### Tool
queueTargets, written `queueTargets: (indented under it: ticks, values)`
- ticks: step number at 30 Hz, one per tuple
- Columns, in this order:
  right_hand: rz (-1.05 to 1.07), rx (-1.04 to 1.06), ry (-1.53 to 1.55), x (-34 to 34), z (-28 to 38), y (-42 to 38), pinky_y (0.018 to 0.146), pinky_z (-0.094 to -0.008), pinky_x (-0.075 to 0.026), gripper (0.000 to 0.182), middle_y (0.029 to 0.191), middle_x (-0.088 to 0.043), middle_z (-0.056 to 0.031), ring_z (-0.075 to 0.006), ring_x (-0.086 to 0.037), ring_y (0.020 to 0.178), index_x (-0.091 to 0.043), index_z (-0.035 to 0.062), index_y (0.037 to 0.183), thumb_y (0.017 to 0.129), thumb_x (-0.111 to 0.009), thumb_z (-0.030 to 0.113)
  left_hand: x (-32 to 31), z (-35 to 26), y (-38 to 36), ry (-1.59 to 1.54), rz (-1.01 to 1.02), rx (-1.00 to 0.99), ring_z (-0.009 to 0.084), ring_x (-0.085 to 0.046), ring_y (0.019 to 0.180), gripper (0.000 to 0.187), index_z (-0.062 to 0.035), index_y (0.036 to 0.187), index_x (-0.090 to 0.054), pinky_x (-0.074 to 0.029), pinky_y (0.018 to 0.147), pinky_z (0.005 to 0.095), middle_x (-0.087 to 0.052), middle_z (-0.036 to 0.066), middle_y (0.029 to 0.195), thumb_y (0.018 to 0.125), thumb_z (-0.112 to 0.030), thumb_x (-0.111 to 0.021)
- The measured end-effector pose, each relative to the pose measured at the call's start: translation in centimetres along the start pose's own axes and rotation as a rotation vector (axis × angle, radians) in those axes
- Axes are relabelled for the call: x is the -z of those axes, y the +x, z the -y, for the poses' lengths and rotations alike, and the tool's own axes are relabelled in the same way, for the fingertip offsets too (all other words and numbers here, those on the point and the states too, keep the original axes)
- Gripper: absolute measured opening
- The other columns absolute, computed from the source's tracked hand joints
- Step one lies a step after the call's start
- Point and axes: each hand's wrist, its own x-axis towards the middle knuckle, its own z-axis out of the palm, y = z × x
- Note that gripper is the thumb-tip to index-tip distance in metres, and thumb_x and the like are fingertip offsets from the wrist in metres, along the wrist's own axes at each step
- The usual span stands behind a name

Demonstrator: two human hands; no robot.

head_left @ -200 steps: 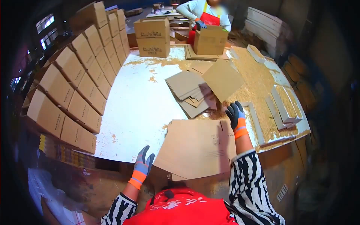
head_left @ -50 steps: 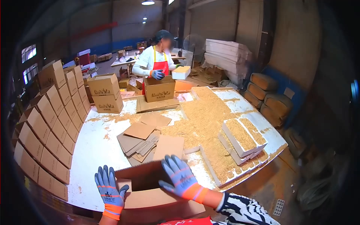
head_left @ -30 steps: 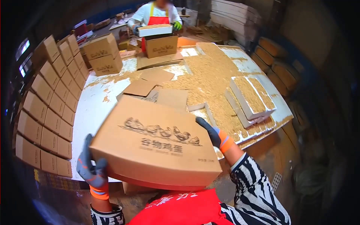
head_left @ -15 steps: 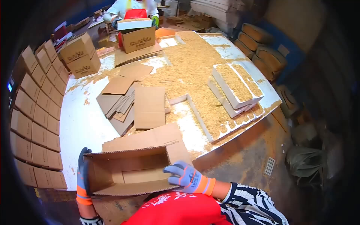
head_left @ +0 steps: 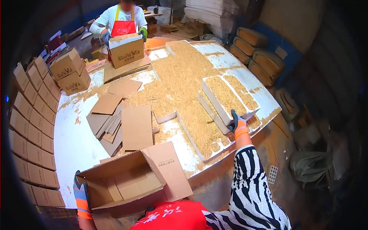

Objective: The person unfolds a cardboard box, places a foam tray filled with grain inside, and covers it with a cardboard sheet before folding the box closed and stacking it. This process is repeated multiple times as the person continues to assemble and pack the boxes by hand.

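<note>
An open, empty cardboard box (head_left: 126, 184) lies tilted at the near edge of the table. My left hand (head_left: 81, 193), in a grey and orange glove, grips its left end. Out to the right, my right hand (head_left: 237, 123) is at the near end of a stacked white tray (head_left: 220, 102) filled with tan granular or straw-like material. Its gloved fingers touch the tray's end, and some of them are hidden. Flat cardboard (head_left: 168, 168) lies beside and beneath the box.
A person (head_left: 124, 23) across the table lowers a filled tray into a printed box (head_left: 126, 51). Boxes (head_left: 34, 134) are stacked along the left. Cardboard pieces (head_left: 137, 128) lie mid-table, and brown bundles (head_left: 251, 36) are piled at the back right.
My right hand has left the open box and reached forward and right to the stacked trays. The other person's tray has gone down into the printed box. The view has shifted.
</note>
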Motion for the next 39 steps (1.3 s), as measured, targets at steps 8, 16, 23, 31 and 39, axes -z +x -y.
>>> queueTargets:
  ticks: [8,16,23,31,39]
  values:
    - [-0.142,0.213,0.254,6.1,-4.9,-0.8,0.062,-0.0357,-0.052,0.056,0.096,-0.063,-0.0048,-0.0220,-0.062,0.072,-0.051,0.0181,0.128,0.078,-0.070,0.032,-1.6,-3.9,-1.5,0.212,-0.079,0.051,0.0227,-0.040,0.125,0.064,0.0013,0.135,-0.040,-0.025,0.110,0.0320,-0.045,0.012,0.135,0.073,0.015,-0.037]
    - [0.093,0.410,0.317,2.9,-1.2,-8.1,0.083,-0.0417,-0.050,0.055,0.118,-0.057,-0.0091,-0.0249,-0.058,0.104,-0.045,0.0126,0.132,0.082,-0.067,0.021,-1.2,-1.1,-0.2,0.167,-0.074,-0.040,0.0222,-0.042,0.123,0.058,0.0015,0.133,-0.042,-0.028,0.107,0.0301,-0.048,0.013,0.130,0.076,0.011,-0.043]
    - [0.698,0.193,0.279,-5.1,2.5,-22.9,0.099,-0.0433,-0.042,0.049,0.132,-0.049,-0.0142,-0.0281,-0.049,0.120,-0.044,0.0009,0.132,0.092,-0.048,0.029,-4.1,-8.1,-1.7,-0.014,-0.105,0.158,0.0212,-0.048,0.118,0.049,0.0016,0.133,-0.042,-0.036,0.100,0.0306,-0.056,0.015,0.120,0.086,-0.007,-0.052]
    - [0.787,1.024,-0.658,-9.8,0.9,-31.3,0.104,-0.0429,-0.037,0.023,0.088,-0.062,-0.0106,-0.0220,-0.061,0.085,-0.060,0.0001,0.106,0.083,-0.055,0.002,-4.4,-0.9,-0.8,-0.549,0.045,-0.040,0.0173,-0.046,0.119,0.051,0.0029,0.134,-0.042,-0.033,0.104,0.0294,-0.051,0.011,0.130,0.097,-0.032,-0.046]
    - [0.866,0.241,-0.441,-15.4,-1.5,-35.2,0.088,-0.0322,-0.047,0.079,0.116,-0.058,-0.0125,-0.0202,-0.057,0.104,-0.028,0.0007,0.141,0.078,-0.073,0.017,-2.3,-3.7,-3.0,-0.367,0.072,-0.138,0.0205,-0.046,0.119,0.046,0.0050,0.134,-0.041,-0.034,0.103,0.0296,-0.050,0.015,0.130,0.100,-0.026,-0.037]
